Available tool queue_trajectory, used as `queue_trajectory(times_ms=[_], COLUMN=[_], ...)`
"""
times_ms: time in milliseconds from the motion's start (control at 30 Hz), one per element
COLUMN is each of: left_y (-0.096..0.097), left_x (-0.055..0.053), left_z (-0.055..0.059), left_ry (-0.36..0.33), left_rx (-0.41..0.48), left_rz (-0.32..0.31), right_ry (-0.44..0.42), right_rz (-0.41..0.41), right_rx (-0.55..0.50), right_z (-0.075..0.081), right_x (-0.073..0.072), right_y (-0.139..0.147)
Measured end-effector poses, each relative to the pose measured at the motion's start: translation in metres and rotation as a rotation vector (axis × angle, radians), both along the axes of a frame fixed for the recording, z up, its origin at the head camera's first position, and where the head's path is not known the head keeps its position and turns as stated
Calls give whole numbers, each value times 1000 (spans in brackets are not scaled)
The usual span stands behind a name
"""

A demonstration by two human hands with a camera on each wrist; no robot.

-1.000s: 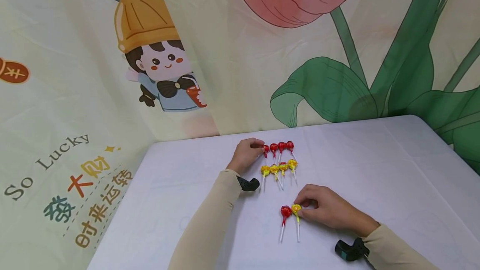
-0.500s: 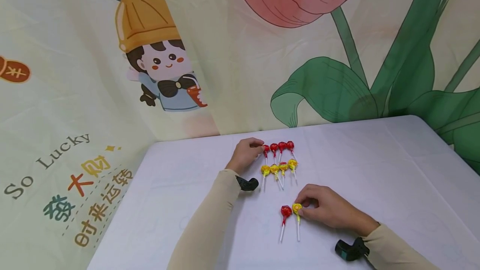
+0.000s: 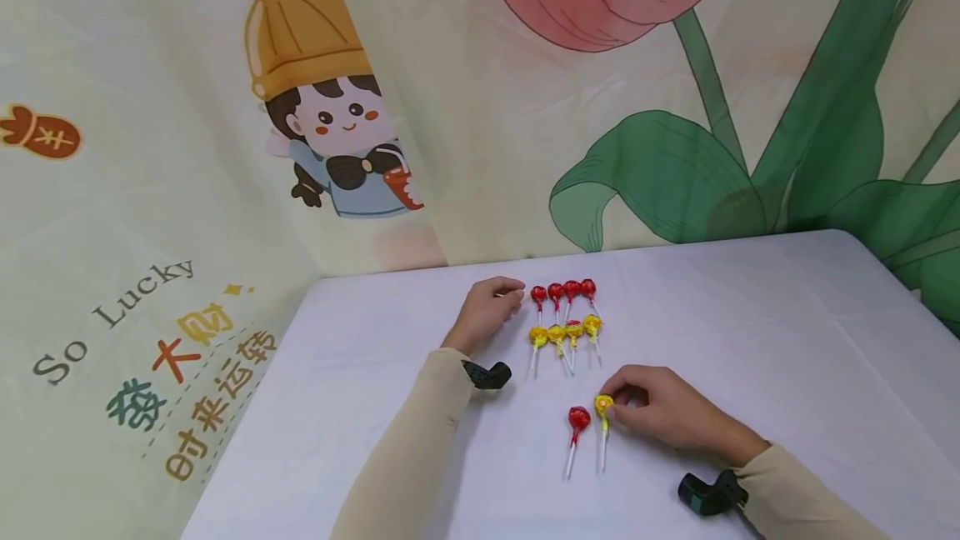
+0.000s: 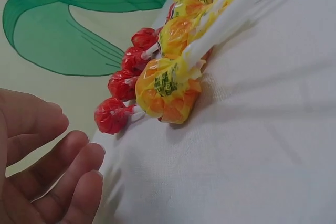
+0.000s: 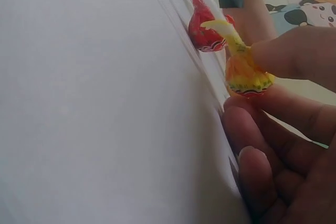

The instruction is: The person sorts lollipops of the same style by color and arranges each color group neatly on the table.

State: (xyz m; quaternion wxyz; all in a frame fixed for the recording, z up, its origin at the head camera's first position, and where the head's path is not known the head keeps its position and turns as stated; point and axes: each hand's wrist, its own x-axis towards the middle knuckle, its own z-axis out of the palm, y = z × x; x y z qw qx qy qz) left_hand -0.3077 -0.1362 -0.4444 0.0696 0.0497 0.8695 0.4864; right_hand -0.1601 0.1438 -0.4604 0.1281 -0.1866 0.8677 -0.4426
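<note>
My right hand (image 3: pixel 671 407) pinches the wrapped head of a yellow lollipop (image 3: pixel 603 405) between thumb and fingers; the right wrist view shows the thumb on the yellow wrapper (image 5: pixel 249 74). Just left of it lies a red lollipop (image 3: pixel 578 419), stick toward me. My left hand (image 3: pixel 487 313) is beside the leftmost red lollipop (image 3: pixel 538 295) of the back row, with a small gap between. In the left wrist view its loosely bent fingers (image 4: pixel 86 158) hold nothing. A row of several yellow lollipops (image 3: pixel 556 335) lies in front of the red row.
A white-covered table (image 3: pixel 375 340) bears everything. Behind its far edge hangs a printed backdrop (image 3: pixel 480 148) with a cartoon child and a tulip. Each wrist wears a black camera, one on the left (image 3: pixel 487 375) and one on the right (image 3: pixel 712 493).
My left hand has drawn slightly away to the left from the leftmost red lollipop, leaving a gap. My right hand keeps its pinch on the yellow lollipop. The head view has shifted a little.
</note>
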Motion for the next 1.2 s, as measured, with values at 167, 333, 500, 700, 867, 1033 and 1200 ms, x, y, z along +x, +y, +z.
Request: queue_trajectory(times_ms=[167, 333, 500, 700, 867, 1033, 1200], left_y=[-3, -4, -7, -8, -6, -5, -2], left_x=[10, 22, 36, 57, 74, 88, 103], left_z=[4, 9, 9, 8, 10, 12, 17], left_ry=[-5, -6, 0, 10, 41, 85, 115], left_rx=[19, 23, 27, 76, 80, 32, 1], left_rz=[-2, 21, 26, -3, -51, -74, -32], right_ry=[-27, -34, -37, -25, -4, -14, -28], right_rz=[-48, -61, -60, -64, -73, -88, -111], right_rx=[-4, -14, -44, -68, -78, -85, -93], right_z=[2, 2, 2, 1, -1, -1, 0], right_x=[0, -2, -3, -4, -4, -5, -5], right_y=[0, 0, 1, 2, 4, 5, 5])
